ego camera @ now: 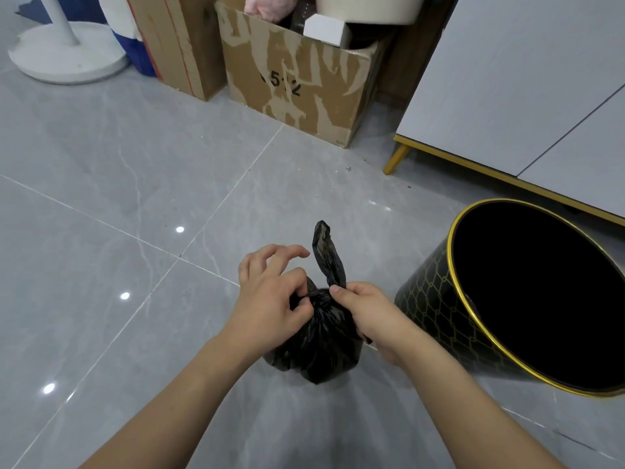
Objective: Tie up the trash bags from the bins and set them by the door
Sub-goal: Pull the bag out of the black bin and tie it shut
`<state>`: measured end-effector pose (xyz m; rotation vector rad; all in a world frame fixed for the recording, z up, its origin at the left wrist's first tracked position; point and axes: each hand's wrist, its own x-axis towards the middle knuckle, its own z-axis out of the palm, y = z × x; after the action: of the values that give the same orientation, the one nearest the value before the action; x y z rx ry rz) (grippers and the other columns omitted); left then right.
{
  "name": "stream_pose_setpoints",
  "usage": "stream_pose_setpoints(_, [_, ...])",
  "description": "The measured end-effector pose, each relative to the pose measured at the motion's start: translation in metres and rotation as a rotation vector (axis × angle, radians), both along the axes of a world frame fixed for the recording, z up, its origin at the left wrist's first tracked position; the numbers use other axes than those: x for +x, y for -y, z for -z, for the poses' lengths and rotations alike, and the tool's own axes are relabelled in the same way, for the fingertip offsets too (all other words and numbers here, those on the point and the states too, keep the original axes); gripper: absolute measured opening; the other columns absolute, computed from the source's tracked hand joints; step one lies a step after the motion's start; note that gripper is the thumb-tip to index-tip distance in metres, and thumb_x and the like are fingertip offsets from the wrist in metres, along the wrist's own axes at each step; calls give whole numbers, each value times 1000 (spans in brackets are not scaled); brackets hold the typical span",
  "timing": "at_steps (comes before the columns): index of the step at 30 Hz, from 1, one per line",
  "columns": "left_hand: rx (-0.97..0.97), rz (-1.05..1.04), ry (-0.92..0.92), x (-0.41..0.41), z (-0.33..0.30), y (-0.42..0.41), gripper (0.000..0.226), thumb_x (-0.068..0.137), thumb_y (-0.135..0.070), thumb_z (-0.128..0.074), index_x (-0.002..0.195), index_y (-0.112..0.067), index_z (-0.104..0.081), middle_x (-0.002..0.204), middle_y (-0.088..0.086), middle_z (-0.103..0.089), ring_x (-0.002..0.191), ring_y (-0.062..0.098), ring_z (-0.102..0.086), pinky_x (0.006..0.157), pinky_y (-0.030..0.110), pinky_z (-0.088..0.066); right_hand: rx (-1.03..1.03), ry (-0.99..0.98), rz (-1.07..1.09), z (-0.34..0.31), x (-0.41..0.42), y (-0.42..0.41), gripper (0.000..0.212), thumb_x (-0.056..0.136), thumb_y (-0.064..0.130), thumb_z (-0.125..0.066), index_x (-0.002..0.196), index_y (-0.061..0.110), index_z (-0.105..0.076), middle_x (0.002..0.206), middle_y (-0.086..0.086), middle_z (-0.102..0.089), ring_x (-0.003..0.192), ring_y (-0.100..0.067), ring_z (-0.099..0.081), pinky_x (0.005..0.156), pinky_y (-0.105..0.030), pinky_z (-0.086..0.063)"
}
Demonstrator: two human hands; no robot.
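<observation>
A: Status on the trash bag [318,346]?

B: Small black one, sitting on the grey tile floor [111,170], dead centre between both hands, just left of the bin [436,319]. Neck is bunched into a knot [319,297] at the top. One loose tail [326,255] sticks up and away from the person.

A: Hands?

B: Left hand [270,299]: thumb and forefinger pinch plastic at the left of the knot, other fingers spread and lifted clear. Right hand [368,316]: curled round the neck at the right, thumb pressed at the base of the upright tail.

A: Geometry for the next pull?

B: Bag's long axis is roughly vertical, knot on top. The hands face each other across the knot, so a tightening pull would run left-right, outward. Both hands touch the bag; neither is nearer. I'd judge the knot formed but not cinched.

A: What can't you see?

B: The second tail. Probably under the left fingers, can't confirm. Whether it's a full knot or one crossing, can't tell: black on black. Right fingers are hidden behind the bag.

A: Bin?

B: Black with gold trim and a gold pattern, cut off at the right edge. Inside reads pure black; liner or none, can't tell.

A: Door?

B: Not in view. Cardboard boxes [297,79] and a white stand base [67,55] at the back, white cabinet [507,96] on gold legs at right.
</observation>
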<state>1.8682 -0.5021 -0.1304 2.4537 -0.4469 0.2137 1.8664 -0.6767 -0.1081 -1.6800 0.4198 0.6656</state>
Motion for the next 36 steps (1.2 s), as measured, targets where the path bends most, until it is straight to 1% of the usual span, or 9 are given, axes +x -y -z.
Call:
stream_pose_setpoints(4, [61, 142, 48, 5, -1, -3, 18, 71, -26, -58, 62, -23, -43, 142, -16, -47, 145, 26, -18, 117, 52, 0, 37, -51, -104, -16, 3, 6, 22, 99, 23, -52, 89, 6, -62, 65, -2, -61, 41, -2, -54, 38, -13, -36])
stream_pose_setpoints(7, [27, 178, -28, 8, -1, -2, 11, 72, -29, -53, 67, -26, -45, 106, -25, -64, 143, 14, -28, 117, 49, 13, -17, -30, -167, -20, 4, 10, 24, 96, 22, -57, 75, 12, -56, 57, 1, -54, 37, -3, -45, 38, -15, -33])
stream_pose_setpoints(9, [-20, 165, -76, 8, -1, -1, 9, 74, -32, -49, 70, -24, -46, 79, -19, -65, 126, 6, -48, 119, 48, 9, -189, 62, -252, -19, 5, 12, 29, 91, 28, -64, 69, 13, -52, 62, 2, -49, 47, -8, -44, 48, -22, -35])
stream_pose_setpoints(15, [-162, 56, -180, 0, 4, 8, 13, 73, -34, -46, 72, -21, -45, 69, -13, -59, 80, 4, -56, 120, 32, -7, -783, 562, -504, -22, -5, 12, 21, 86, 42, -58, 105, 33, -55, 100, 11, -41, 78, -11, -57, 73, -31, -49])
stream_pose_setpoints(19, [-112, 1, -149, -1, 6, 7, 9, 75, -32, -46, 80, -26, -49, 67, -12, -53, 75, 3, -51, 119, 33, -12, -724, 543, -464, -12, -9, 11, 15, 91, 37, -54, 104, 36, -63, 98, 12, -40, 76, -8, -56, 72, -27, -49])
stream_pose_setpoints(22, [36, 46, -54, -2, 6, 7, 16, 77, -28, -43, 87, -26, -56, 68, -14, -52, 81, 6, -51, 118, 38, -12, -311, 266, -167, -6, -6, 6, 14, 92, 22, -56, 85, 25, -68, 97, 6, -44, 77, -4, -53, 66, -14, -40])
stream_pose_setpoints(27, [141, 45, -20, 1, 5, 9, 22, 79, -28, -43, 86, -28, -64, 84, -18, -62, 92, 13, -53, 115, 48, -15, 140, -86, -62, -16, -3, 8, 12, 81, 19, -50, 84, 14, -60, 63, 0, -43, 52, -10, -33, 44, -23, -22])
stream_pose_setpoints(32, [-33, 12, -116, -1, 6, 15, 18, 74, -28, -42, 75, -28, -60, 93, -24, -62, 103, 4, -45, 116, 46, -9, -166, 114, -219, -12, -2, 11, 19, 82, 15, -59, 64, 13, -55, 76, 2, -44, 56, -5, -44, 51, -16, -31])
stream_pose_setpoints(36, [-90, 15, -148, -4, 9, 15, 18, 75, -28, -41, 76, -30, -59, 89, -24, -62, 108, -4, -43, 117, 41, 0, -399, 311, -233, -2, -5, 13, 8, 83, 20, -64, 76, 19, -66, 97, 5, -46, 80, -2, -54, 68, -8, -40])
